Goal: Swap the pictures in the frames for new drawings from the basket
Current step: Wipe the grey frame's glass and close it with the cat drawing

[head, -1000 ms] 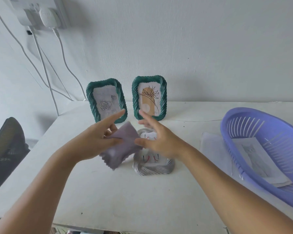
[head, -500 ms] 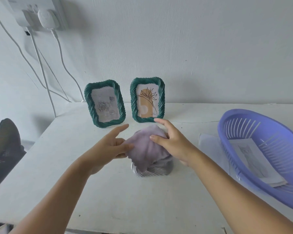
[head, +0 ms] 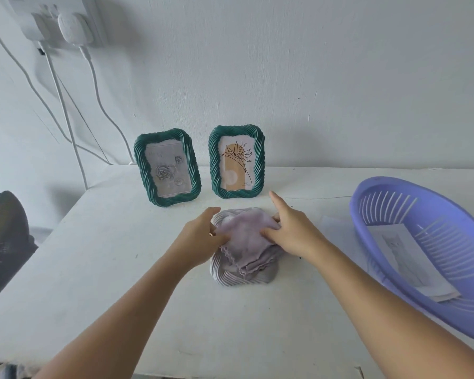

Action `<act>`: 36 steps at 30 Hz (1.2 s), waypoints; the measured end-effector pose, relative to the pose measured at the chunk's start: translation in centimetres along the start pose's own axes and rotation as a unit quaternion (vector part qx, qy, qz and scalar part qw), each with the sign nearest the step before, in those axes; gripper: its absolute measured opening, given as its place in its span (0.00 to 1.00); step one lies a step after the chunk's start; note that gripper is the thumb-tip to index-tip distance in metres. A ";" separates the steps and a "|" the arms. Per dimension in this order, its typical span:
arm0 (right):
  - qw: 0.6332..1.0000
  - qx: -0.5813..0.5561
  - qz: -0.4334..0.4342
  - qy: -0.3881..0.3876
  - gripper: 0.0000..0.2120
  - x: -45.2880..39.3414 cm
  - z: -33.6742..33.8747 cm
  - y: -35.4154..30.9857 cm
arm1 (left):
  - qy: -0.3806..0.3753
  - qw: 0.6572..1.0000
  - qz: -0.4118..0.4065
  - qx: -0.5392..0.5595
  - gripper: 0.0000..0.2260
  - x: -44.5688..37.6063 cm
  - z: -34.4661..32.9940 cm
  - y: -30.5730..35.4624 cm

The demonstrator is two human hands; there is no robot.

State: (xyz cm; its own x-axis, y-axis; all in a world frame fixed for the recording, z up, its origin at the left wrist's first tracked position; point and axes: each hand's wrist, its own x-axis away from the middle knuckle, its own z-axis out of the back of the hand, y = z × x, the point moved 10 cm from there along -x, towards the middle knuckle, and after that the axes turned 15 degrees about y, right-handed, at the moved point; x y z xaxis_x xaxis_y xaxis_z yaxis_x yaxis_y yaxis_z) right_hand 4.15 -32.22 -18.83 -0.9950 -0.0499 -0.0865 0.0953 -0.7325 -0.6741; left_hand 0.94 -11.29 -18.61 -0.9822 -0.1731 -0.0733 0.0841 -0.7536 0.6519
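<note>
Head view: both hands, left hand (head: 200,242) and right hand (head: 293,233), pinched a lilac cloth (head: 244,239) over the flat-lying white frame (head: 230,280), probably wiping it; drawings (head: 411,258) waited in the purple basket (head: 381,192).

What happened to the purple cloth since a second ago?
The purple cloth went down from the air onto the white frame lying flat on the table. The left hand and right hand came down with it and now grip and press it there. The two green frames and the basket stayed put.
</note>
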 end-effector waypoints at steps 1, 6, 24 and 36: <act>0.999 0.046 0.024 0.010 0.43 -0.1 -0.1 -0.1 | 0.009 0.999 -0.020 -0.027 0.30 -0.1 -0.1 0.0; 0.965 0.143 0.162 0.148 0.25 0.6 1.3 -3.3 | -0.035 0.987 -0.102 -0.117 0.46 0.4 -0.1 -1.3; 0.939 0.225 0.239 0.099 0.15 2.5 -3.4 -3.2 | -0.097 0.957 -0.176 -0.208 0.56 1.3 -1.7 -4.4; 0.941 0.230 0.238 0.074 0.16 2.2 -3.0 -2.3 | -0.094 0.958 -0.176 -0.205 0.61 1.1 -1.8 -4.7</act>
State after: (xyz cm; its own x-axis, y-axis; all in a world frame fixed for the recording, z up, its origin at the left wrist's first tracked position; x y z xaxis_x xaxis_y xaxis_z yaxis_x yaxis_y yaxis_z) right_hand 1.80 -28.60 -19.70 -0.8239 -0.3767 -0.4235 0.4729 -0.8687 -0.1473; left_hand -0.21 -9.09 -23.12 -0.9716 0.2255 -0.0715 -0.2364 -0.9371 0.2567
